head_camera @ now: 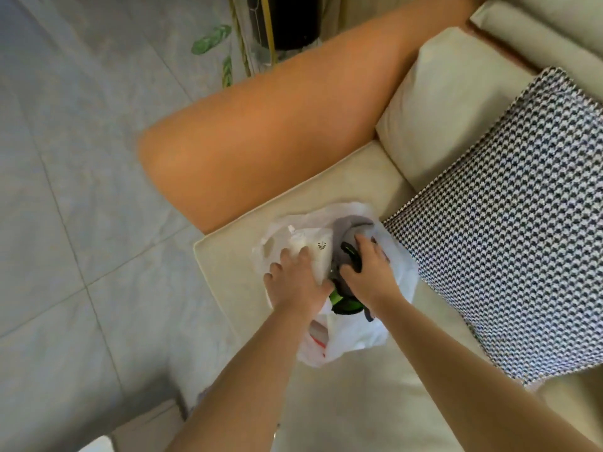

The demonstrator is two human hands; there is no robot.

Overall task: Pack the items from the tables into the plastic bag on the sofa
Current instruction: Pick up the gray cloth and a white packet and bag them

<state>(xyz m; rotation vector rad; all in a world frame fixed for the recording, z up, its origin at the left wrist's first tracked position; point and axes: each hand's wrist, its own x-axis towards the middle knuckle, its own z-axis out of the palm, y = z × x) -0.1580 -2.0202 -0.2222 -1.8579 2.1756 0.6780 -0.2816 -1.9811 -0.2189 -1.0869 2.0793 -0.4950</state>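
A white plastic bag (355, 337) lies open on the cream sofa seat (355, 402). My left hand (295, 285) presses flat on a white packet (321, 252) inside the bag's left side. My right hand (368, 269) is closed around a black and green object (346, 301) wrapped partly in grey cloth (349, 230), held in the bag's mouth. A red and white item (318, 336) shows through the bag's lower part.
The sofa's tan leather armrest (277, 125) runs diagonally behind the bag. A black-and-white houndstooth cushion (509, 223) lies right of it, touching the bag. Tiled floor (65, 190) is on the left. A gold-framed stand (257, 34) with a dark object stands at the top.
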